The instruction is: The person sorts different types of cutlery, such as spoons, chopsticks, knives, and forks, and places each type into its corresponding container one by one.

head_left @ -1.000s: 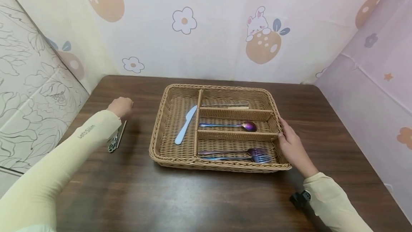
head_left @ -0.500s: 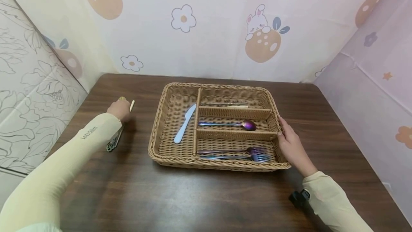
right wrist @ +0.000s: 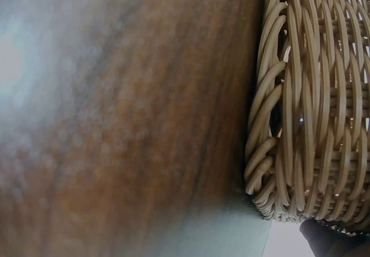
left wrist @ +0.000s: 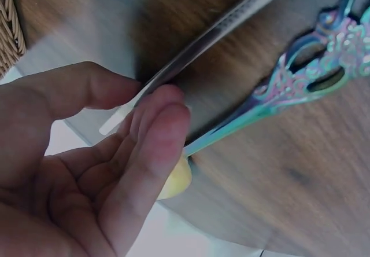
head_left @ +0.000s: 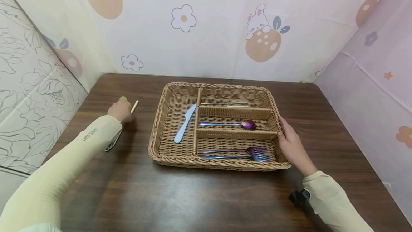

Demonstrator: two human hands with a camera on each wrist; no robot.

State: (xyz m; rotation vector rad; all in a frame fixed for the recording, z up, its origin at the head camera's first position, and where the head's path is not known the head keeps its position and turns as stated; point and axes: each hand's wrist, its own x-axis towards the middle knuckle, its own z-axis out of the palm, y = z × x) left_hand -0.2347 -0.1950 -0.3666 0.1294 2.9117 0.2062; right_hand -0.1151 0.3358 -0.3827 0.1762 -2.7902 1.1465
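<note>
My left hand pinches a metal chopstick between thumb and fingertips, near its pale end. Just beyond those fingers, an ornate iridescent spoon lies on the table, its yellowish rounded end partly hidden by the hand. In the head view, the chopstick's pale tip points toward the back, right of the hand. My right hand grips the right rim of the wicker basket, thumb over the edge. The right wrist view shows the basket's woven side, with the hand mostly hidden.
The basket has dividers. A pale blue knife lies in its left compartment. Thin chopsticks lie at the back, a purple spoon in the middle and two forks in front. The dark wooden table meets patterned walls behind.
The chopstick in my left hand has shifted, its pale tip now farther right and showing beyond the fingers. The spoon's handle is more covered by the sleeve. My right hand stays on the basket.
</note>
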